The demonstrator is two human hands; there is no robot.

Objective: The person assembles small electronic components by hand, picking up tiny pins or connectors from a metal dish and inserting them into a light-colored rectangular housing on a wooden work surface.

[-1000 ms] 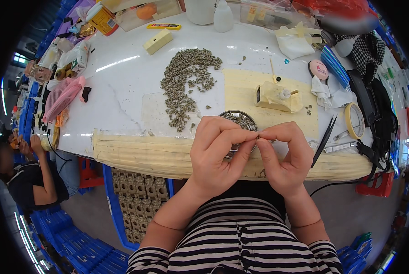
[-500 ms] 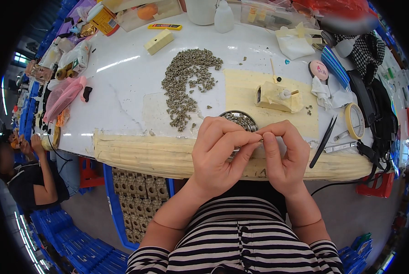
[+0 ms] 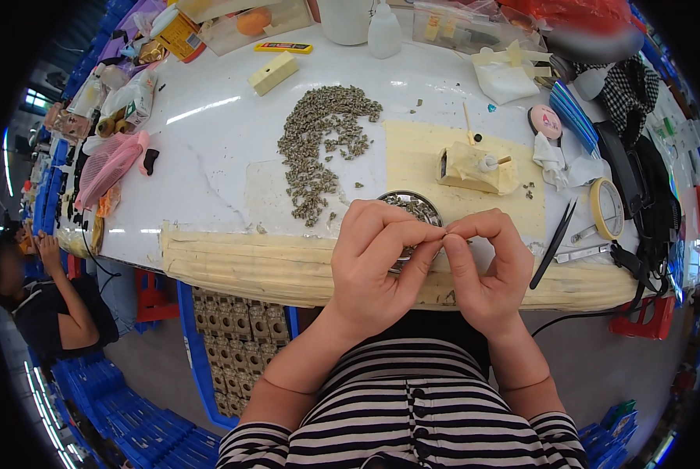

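Thumb and forefinger of my left hand [image 3: 383, 262] are pinched together, and their tips meet those of my right hand [image 3: 486, 270], pinched the same way. Whatever lies between the fingertips is too small and covered to name. Just beneath and beyond the hands sits a round metal dish [image 3: 432, 200] with small grey metal parts [image 3: 412, 206] in it; my left hand hides its near side. A large curved heap of similar small grey parts [image 3: 311, 141] is spread on the white table [image 3: 209, 172], to the left of the dish.
Past the dish, a tape-wrapped block [image 3: 475, 168] rests on a cream sheet. Black tweezers [image 3: 554, 244] and a tape roll [image 3: 606, 208] lie at the right. A padded, taped edge [image 3: 240, 262] runs along the front. Below stands a blue crate [image 3: 197, 363] of metal parts. Another person [image 3: 60, 313] sits at left.
My joined fingertips have shifted very slightly left and up, with the right hand tilted a little closer to the left. The other person's hands have moved a little.
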